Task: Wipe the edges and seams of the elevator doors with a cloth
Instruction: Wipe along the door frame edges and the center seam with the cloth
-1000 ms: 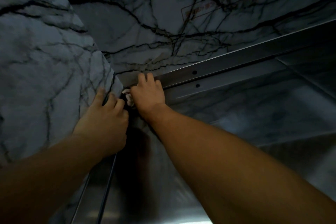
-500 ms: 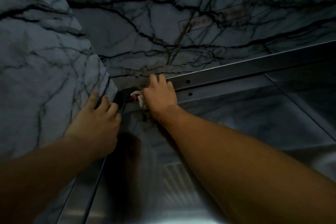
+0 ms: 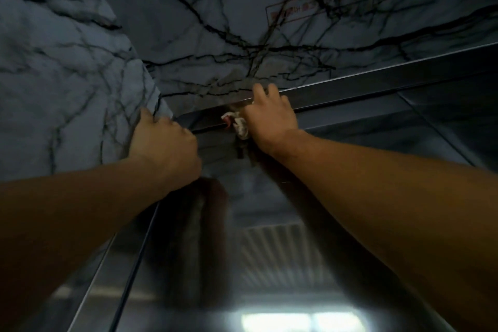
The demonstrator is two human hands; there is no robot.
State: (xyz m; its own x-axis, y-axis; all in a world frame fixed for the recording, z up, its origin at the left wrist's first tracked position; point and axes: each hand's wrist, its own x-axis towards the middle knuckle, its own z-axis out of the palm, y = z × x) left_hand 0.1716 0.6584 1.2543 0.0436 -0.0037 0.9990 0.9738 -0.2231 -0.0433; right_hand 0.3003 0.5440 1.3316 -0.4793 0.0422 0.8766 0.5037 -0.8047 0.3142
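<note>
I look up at the top of a steel elevator door (image 3: 269, 210). My right hand (image 3: 269, 118) presses a small whitish cloth (image 3: 239, 124) with a red patch against the metal top frame rail (image 3: 377, 83), fingertips hooked over its upper edge. Most of the cloth is hidden under the palm. My left hand (image 3: 164, 145) rests against the corner where the marble side wall (image 3: 67, 75) meets the door frame, fingers curled on the marble edge, holding nothing.
Dark-veined marble (image 3: 215, 21) covers the wall above the door, with a faint red-bordered sign (image 3: 318, 11) on it. The left vertical door seam (image 3: 129, 272) runs down below my left forearm. The polished door reflects my arms, a ceiling grille and lights.
My right hand has slid the cloth to the right along the top rail, away from the corner. My left hand stays at the marble corner.
</note>
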